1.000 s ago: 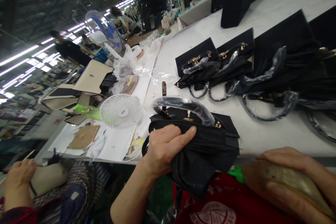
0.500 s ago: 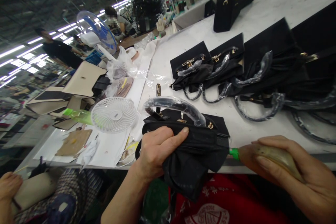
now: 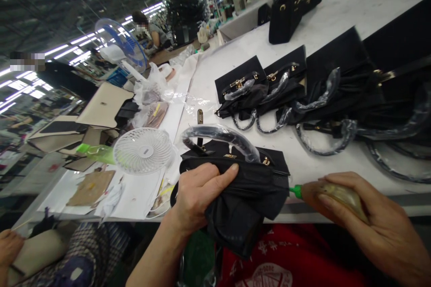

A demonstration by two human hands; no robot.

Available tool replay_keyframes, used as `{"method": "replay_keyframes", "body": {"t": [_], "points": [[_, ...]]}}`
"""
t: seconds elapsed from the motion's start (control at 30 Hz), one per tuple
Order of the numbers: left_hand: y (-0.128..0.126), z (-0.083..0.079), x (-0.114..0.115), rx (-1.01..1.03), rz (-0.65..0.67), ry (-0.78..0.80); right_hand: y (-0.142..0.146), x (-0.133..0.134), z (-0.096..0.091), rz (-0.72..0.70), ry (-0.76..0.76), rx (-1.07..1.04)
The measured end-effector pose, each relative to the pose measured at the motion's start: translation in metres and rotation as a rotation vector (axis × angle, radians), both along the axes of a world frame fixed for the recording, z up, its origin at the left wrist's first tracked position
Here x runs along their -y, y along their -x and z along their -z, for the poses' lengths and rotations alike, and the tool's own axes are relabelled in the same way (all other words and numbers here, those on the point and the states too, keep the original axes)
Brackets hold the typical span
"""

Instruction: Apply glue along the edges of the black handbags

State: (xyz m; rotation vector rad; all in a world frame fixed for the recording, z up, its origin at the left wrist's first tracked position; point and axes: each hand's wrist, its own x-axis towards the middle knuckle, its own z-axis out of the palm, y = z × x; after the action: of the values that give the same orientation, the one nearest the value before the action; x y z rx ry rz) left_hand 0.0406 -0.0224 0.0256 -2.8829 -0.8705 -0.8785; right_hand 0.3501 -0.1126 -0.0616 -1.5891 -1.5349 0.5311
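A black handbag (image 3: 249,175) lies at the near edge of the white table (image 3: 323,166), its plastic-wrapped handle arching up and its black lining hanging off the edge. My left hand (image 3: 198,193) is closed on the bag's top edge and lining, thumb laid along the fabric. My right hand (image 3: 373,224) wraps a soft yellowish squeeze bottle (image 3: 336,195). The bottle's green tip (image 3: 295,191) touches the bag's right end.
Several black handbags (image 3: 303,85) with wrapped handles lie in a row further back on the table. A small white fan (image 3: 143,150) and paper scraps sit at the left. A co-worker's hand (image 3: 8,246) shows at the lower left. A blue fan (image 3: 123,47) stands behind.
My right hand rose from the lap to the table edge and brought the bottle's green tip to the bag's right end. My left hand kept its hold.
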Motion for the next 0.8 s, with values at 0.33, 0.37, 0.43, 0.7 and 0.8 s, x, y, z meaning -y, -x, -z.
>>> {"method": "replay_keyframes", "body": {"t": [0.33, 0.37, 0.43, 0.7, 0.8], "points": [[0.000, 0.002, -0.003, 0.026, -0.019, 0.005, -0.004, -0.002, 0.011, 0.038, 0.113, -0.045], [0.000, 0.002, -0.004, 0.036, -0.021, 0.009, -0.004, -0.001, 0.012, 0.056, 0.105, -0.050], [0.000, 0.002, -0.004, 0.044, -0.020, 0.017, -0.005, 0.003, 0.014, 0.056, 0.098, -0.066], [-0.004, -0.003, -0.004, -0.001, -0.013, 0.019, -0.011, 0.008, 0.027, 0.133, 0.200, -0.164], [-0.005, -0.003, -0.004, 0.006, -0.022, -0.006, -0.005, 0.001, 0.038, 0.054, 0.223, -0.232]]}}
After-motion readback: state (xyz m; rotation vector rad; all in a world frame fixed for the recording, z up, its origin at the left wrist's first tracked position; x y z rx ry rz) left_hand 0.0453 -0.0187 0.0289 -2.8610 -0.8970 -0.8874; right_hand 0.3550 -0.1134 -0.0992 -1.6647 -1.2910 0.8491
